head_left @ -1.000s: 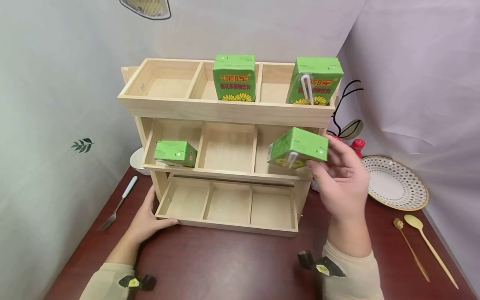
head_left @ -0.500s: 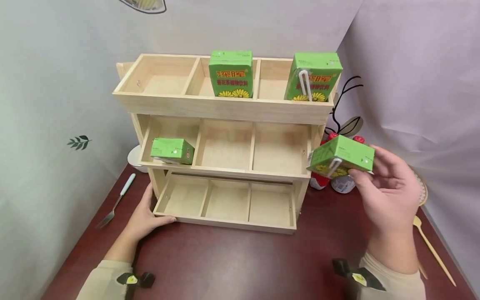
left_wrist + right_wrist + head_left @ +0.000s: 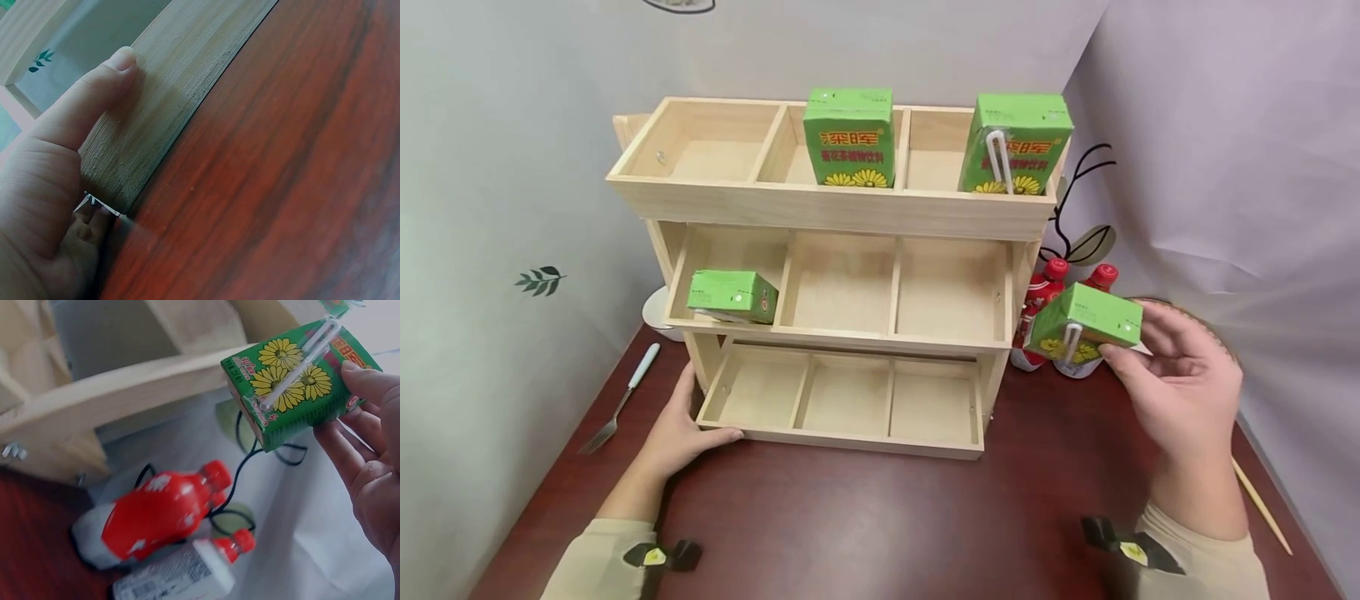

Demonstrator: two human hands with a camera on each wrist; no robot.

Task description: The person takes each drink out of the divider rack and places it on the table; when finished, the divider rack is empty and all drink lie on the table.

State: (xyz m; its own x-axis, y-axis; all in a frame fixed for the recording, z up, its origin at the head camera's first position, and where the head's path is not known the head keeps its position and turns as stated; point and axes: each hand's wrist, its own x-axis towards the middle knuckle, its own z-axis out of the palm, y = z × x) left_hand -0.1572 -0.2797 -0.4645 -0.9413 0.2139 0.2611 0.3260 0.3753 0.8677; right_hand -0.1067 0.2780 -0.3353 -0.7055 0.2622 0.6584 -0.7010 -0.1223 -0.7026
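My right hand holds a green drink carton between thumb and fingers, off the right side of the wooden shelf rack. Yellow flowers and a wrapped white straw show on the carton in the right wrist view. My left hand grips the rack's lower left corner, its thumb along the front board and its other fingers round the side. Two similar cartons stand in the top tier, one in the middle compartment and one in the right. Another carton lies in the middle tier's left compartment.
Red-capped bottles stand beside the rack, behind the held carton. A fork and a white bowl are at the left. Partly behind my right hand are a plate and a golden utensil handle.
My right hand has moved the carton from in front of the middle tier's right compartment out to the right, beside the rack. My left hand keeps its grip. The head view has shifted slightly.
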